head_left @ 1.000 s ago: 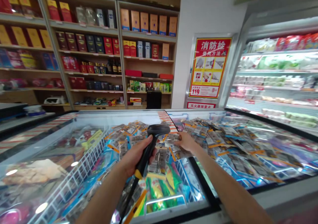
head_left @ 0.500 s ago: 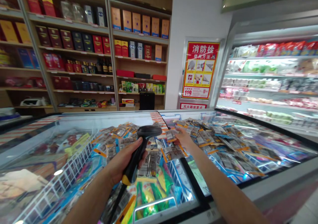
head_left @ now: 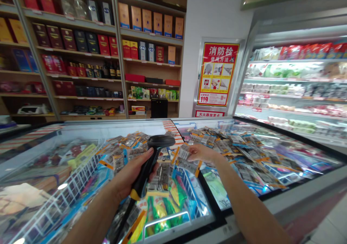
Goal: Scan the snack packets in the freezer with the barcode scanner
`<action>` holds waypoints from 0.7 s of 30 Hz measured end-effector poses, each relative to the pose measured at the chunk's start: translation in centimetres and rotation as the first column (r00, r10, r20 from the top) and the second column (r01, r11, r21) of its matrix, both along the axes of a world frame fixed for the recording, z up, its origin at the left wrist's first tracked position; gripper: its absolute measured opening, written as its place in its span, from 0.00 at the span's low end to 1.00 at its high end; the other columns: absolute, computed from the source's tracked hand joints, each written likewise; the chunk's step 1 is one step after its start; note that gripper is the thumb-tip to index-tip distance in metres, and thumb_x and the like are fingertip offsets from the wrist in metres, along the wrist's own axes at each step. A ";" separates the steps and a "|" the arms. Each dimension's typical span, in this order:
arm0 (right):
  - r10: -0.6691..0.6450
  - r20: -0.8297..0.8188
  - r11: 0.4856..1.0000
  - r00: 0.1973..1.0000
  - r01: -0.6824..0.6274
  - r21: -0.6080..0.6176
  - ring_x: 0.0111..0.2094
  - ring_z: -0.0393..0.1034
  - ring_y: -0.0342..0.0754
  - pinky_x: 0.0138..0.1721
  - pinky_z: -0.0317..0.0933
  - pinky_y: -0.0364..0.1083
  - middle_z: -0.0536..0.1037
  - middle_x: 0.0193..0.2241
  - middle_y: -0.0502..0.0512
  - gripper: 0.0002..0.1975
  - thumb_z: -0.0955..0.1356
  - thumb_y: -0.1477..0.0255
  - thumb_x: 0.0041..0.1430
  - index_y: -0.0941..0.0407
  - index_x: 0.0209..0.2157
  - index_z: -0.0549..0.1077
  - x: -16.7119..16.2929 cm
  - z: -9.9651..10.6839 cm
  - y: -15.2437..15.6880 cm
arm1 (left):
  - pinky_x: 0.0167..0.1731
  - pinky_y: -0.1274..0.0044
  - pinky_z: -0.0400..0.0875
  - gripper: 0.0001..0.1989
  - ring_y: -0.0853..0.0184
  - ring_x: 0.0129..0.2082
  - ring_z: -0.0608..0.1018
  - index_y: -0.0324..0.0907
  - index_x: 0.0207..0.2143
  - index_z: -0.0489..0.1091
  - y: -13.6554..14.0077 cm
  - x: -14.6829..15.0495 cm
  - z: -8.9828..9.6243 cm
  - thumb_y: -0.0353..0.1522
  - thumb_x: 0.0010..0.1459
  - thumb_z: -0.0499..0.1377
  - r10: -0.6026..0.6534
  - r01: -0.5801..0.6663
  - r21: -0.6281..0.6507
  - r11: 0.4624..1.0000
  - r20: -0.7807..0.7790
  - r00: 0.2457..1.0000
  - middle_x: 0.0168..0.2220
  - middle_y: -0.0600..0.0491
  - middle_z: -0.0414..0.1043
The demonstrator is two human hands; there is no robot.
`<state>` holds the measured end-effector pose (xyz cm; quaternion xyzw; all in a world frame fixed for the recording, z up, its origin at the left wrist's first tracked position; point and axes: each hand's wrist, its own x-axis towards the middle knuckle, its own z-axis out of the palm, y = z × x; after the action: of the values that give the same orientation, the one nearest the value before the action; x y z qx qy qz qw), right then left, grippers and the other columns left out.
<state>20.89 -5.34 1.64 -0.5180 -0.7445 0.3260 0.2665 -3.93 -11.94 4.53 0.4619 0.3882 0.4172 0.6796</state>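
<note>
A black barcode scanner (head_left: 162, 141) with a yellow band is gripped by its handle in my left hand (head_left: 127, 177), over the chest freezer. Its cable runs down toward the bottom edge. To the right of the scanner head, my right hand (head_left: 203, 153) pinches a small grey packet (head_left: 184, 161) with orange ends between thumb and fingers. Similar packets lie under and around both hands, in a heap (head_left: 132, 141) on the left and a larger pile (head_left: 238, 146) on the right. Green and yellow bags (head_left: 162, 208) sit below in the basket.
White wire baskets (head_left: 58, 204) divide the freezer, and its dark frame (head_left: 210, 193) runs between the two sections. Behind stand shelves (head_left: 89, 52) of boxes and bottles. A red notice (head_left: 218, 74) hangs on the wall. An open refrigerated display (head_left: 295, 92) stands at right.
My right hand has drawn the packet slightly down and turned it beside the scanner, its wrist now more bent. My left hand keeps hold of the scanner; the view has shifted a little.
</note>
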 end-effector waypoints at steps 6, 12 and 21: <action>-0.182 -0.709 0.973 0.682 0.227 -0.031 0.31 0.68 0.46 0.33 0.60 0.44 0.73 0.28 0.49 0.16 0.66 0.73 0.36 0.56 0.33 0.66 -0.6 -1.8 2.2 | 0.13 0.84 0.59 0.15 0.75 0.14 0.66 0.38 0.30 0.64 -0.2 0.2 -0.1 0.41 0.48 0.53 -0.020 0.020 -0.001 1.000 0.006 1.000 0.19 0.53 0.67; -0.286 -0.760 0.935 0.583 0.345 -0.087 0.31 0.69 0.47 0.30 0.62 0.45 0.74 0.29 0.51 0.14 0.63 0.69 0.43 0.56 0.35 0.65 -1.3 -2.4 2.7 | 0.13 0.84 0.58 0.15 0.76 0.14 0.66 0.38 0.28 0.64 -0.3 0.3 -0.3 0.42 0.48 0.53 -0.062 0.062 0.012 0.998 0.015 0.998 0.19 0.54 0.67; -0.458 -0.527 0.792 0.715 0.598 0.123 0.29 0.68 0.49 0.31 0.60 0.48 0.72 0.25 0.53 0.12 0.56 0.66 0.51 0.57 0.34 0.64 1.2 -2.5 4.0 | 0.12 0.84 0.59 0.14 0.75 0.13 0.65 0.37 0.32 0.64 -0.5 0.2 0.3 0.40 0.49 0.53 -0.008 0.008 -0.016 1.000 0.001 1.000 0.18 0.54 0.66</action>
<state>22.10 -1.36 -0.88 -0.5714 -0.5137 0.2400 0.5933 -3.68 -12.43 4.87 0.4579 0.3894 0.4115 0.6851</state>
